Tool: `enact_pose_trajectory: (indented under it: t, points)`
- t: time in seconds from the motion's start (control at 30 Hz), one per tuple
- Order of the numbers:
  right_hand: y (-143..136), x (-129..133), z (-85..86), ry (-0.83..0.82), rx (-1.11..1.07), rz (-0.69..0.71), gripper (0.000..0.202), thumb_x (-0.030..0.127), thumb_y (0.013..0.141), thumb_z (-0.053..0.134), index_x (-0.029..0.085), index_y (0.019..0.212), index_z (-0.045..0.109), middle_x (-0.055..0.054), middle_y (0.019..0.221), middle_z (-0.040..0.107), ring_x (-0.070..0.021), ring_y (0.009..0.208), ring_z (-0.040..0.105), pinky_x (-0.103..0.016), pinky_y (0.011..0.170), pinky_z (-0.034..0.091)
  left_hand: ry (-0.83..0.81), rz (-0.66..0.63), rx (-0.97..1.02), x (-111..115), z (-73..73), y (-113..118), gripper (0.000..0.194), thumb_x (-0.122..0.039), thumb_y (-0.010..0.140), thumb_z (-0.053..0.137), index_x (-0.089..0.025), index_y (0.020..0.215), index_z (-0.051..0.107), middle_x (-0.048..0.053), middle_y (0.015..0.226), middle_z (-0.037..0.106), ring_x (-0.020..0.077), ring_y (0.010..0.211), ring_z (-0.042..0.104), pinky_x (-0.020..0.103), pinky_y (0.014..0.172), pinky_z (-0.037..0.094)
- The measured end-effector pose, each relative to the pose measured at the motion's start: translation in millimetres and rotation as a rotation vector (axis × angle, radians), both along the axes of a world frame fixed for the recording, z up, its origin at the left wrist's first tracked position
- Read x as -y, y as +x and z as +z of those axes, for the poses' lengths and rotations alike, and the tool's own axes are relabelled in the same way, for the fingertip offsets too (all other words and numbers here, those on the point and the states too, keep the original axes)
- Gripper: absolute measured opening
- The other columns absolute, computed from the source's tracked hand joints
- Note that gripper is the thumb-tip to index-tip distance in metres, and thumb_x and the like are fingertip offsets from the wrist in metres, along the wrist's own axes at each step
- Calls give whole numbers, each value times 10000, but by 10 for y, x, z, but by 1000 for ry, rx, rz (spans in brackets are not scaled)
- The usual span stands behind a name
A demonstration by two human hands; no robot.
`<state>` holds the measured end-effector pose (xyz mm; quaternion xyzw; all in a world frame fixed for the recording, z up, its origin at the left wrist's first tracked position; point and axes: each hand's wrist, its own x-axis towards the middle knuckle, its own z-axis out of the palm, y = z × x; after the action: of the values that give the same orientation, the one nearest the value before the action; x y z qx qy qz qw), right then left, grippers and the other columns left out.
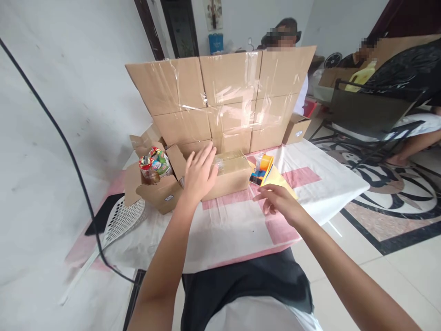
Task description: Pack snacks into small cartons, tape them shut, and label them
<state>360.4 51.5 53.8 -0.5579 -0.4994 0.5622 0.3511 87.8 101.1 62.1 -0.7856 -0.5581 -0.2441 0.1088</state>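
Observation:
My left hand [200,174] is held flat with fingers stretched out, at the left end of a closed cardboard box [229,177] that has clear tape on top. Whether the palm touches the box I cannot tell. To the right, my right hand [278,200] hovers by the table's front half, fingers loosely bent and apart, holding nothing. Just beyond it lie an orange tape dispenser [266,162] and a yellow envelope [280,180]. Left of the closed box stands an open carton [160,195] with colourful food packets [160,162] inside.
A tall panel of taped cardboard [230,99] stands across the table's back. A white fly swatter [124,218] and a black cable [74,156] are at the left. A small box [296,128] sits far right. Beyond are other people and a folding chair [358,108].

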Motion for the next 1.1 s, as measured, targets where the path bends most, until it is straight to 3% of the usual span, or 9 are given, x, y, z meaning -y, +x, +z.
enact_pose_trajectory:
  t: [0.13, 0.3, 0.43, 0.53, 0.63, 0.73, 0.8, 0.9, 1.1]
  points:
    - [437, -142, -296, 212, 47, -227, 197, 342, 837, 682, 171, 927, 642, -137, 958, 798, -135, 574, 625, -254, 509, 458, -108, -111, -94, 129, -69, 43, 562, -466, 1032, 465, -217, 1533, 519, 78, 1559, 563, 269, 1496, 482, 501, 1283, 307]
    - [327, -489, -329, 493, 79, -71, 461, 502, 772, 776, 200, 1093, 641, -165, 1216, 744, -293, 1117, 713, -437, 947, 575, -124, -80, -124, 86, -55, 87, 528, -391, 1007, 535, -191, 1495, 564, 93, 1540, 573, 287, 1439, 551, 480, 1211, 431]
    - [24, -840, -285, 651, 37, 277, 921, 601, 699, 847, 275, 1479, 482, -126, 1674, 375, -326, 1598, 268, -519, 1256, 334, -114, -115, -142, 55, -101, 60, 469, -360, 996, 577, -217, 1440, 624, 76, 1490, 621, 289, 1413, 579, 474, 1184, 471]
    - [103, -973, -350, 724, 129, 290, 960, 647, 755, 793, 275, 1556, 417, -128, 1675, 375, -337, 1584, 291, -528, 1273, 289, -26, -141, -99, 121, -227, -10, 416, -391, 1029, 534, -238, 1393, 668, 64, 1451, 651, 272, 1411, 582, 468, 1182, 482]
    - [456, -912, -526, 700, 387, -124, 805, 591, 885, 655, 174, 1534, 425, -214, 1551, 508, -369, 1473, 439, -553, 1218, 340, 128, -169, -20, 189, -358, -57, 338, -399, 1032, 546, -272, 1278, 741, 57, 1328, 731, 260, 1284, 684, 446, 1125, 523]
    - [751, -800, -706, 346, 668, -391, 894, 452, 763, 784, 78, 1491, 425, -307, 1486, 515, -492, 1463, 378, -660, 1178, 290, 190, -159, 23, 208, -415, -33, 303, -399, 1016, 580, -289, 1239, 754, 51, 1292, 751, 258, 1219, 721, 432, 1076, 534]
    - [830, -763, -769, 172, 667, -357, 917, 295, 675, 820, 64, 1475, 435, -322, 1480, 511, -529, 1466, 355, -678, 1173, 270, 188, -127, 43, 207, -416, 11, 307, -402, 1011, 582, -294, 1245, 747, 55, 1309, 744, 263, 1241, 709, 437, 1084, 512]
    - [891, -692, -767, 110, 506, -289, 694, 176, 704, 694, 76, 1372, 538, -271, 1341, 641, -440, 1318, 568, -546, 1085, 450, 208, -76, 69, 245, -429, 101, 308, -370, 1008, 573, -289, 1260, 730, 64, 1336, 734, 273, 1298, 672, 466, 1141, 437]
    - [1234, -66, -682, 136, 164, -247, 361, 296, 811, 543, 152, 1111, 685, -93, 1008, 768, -271, 914, 730, -333, 739, 568, 380, -106, 244, 576, -699, 623, 181, -252, 973, 598, -261, 1060, 756, 88, 1117, 803, 273, 1090, 727, 452, 1018, 455]
